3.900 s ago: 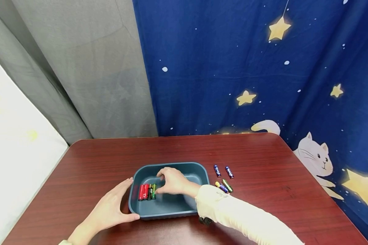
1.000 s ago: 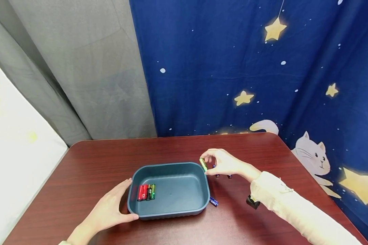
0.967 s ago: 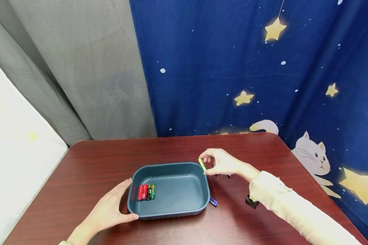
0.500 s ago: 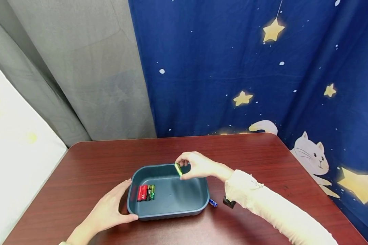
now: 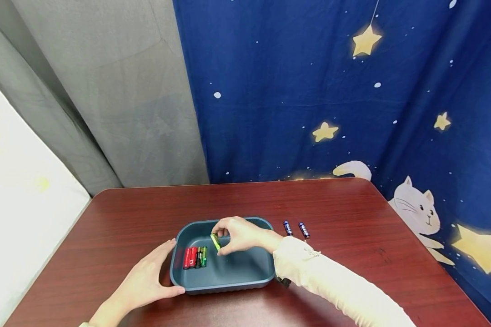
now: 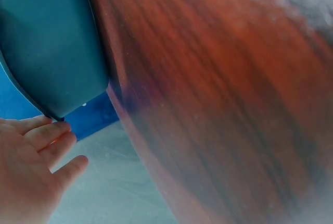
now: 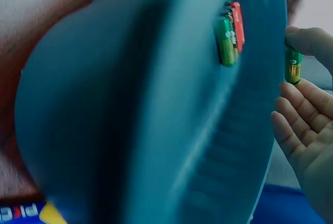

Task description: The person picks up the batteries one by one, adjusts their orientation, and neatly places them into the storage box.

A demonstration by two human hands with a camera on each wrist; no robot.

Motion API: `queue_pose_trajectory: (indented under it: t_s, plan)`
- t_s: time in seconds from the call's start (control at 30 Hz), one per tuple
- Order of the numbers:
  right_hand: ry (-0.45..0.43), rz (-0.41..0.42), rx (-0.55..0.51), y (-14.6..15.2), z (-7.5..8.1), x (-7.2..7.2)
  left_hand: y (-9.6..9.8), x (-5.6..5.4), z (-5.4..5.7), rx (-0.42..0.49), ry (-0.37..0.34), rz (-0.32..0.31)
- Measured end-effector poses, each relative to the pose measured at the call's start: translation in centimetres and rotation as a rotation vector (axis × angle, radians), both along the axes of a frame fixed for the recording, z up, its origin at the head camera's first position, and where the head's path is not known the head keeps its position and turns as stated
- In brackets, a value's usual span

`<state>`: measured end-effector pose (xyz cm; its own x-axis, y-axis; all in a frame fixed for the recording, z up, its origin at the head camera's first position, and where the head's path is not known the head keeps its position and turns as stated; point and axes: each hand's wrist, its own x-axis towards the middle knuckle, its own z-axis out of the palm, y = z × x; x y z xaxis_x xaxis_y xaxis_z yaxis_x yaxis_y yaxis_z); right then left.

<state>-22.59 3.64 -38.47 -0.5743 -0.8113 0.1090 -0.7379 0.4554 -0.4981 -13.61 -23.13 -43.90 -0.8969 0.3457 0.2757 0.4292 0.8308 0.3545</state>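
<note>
A dark teal plastic bin (image 5: 237, 288) lies on the table. My left hand (image 5: 145, 272) spans its left end, thumb and fingers extended, fingertips at the rim; the left wrist view shows that hand (image 6: 31, 166) beside the bin's edge. Over the bin's interior, my right hand (image 5: 243, 235) pinches a green battery (image 5: 216, 242) between thumb and fingers, tilted, to the right of a row of batteries. That row holds two red batteries (image 5: 190, 257), a black one (image 5: 198, 257) and a green one (image 5: 204, 256), side by side on the floor of the bin.
Two blue batteries (image 5: 288, 228) lie on the reddish-brown table (image 5: 147, 209) right of the bin. In the right wrist view, a blue battery with a yellow end (image 7: 21, 212) shows at the lower left. Grey and blue curtains (image 5: 286, 91) hang behind the table.
My right hand has picked up the green battery from the table at the right and carried it leftward over the rim, lower into the bin. My left hand stays at the bin's left end.
</note>
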Motion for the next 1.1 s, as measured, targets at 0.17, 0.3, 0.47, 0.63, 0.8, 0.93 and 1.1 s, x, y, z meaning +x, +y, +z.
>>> queue_pose_trajectory:
  t_s: [0.17,0.3,0.47,0.63,0.8,0.93,1.1]
  plan:
    - [0.003,-0.017,0.029,-1.1,-1.0,0.3,0.0,0.0,0.0,0.001,0.001,-0.001]
    - [0.024,-0.041,0.057,-1.6,-1.9,0.5,0.0,0.1,0.0,-0.002,0.008,-0.006]
    - [0.031,-0.046,0.071,-2.0,-2.9,0.6,0.0,0.1,0.1,0.005,0.004,-0.005]
    - [0.007,-0.081,0.032,-2.1,-3.6,0.7,0.0,-0.1,0.0,0.006,-0.005,-0.003]
    - [-0.045,-0.187,-0.01,-2.4,-4.5,1.0,0.0,-0.2,-0.1,0.008,-0.007,-0.004]
    - [-0.104,-0.296,-0.06,-2.8,-5.1,1.3,0.0,-0.1,0.0,0.01,-0.005,-0.008]
    - [-0.177,-0.387,-0.109,-3.3,-5.6,1.6,-0.1,-0.1,0.1,0.01,-0.002,-0.012]
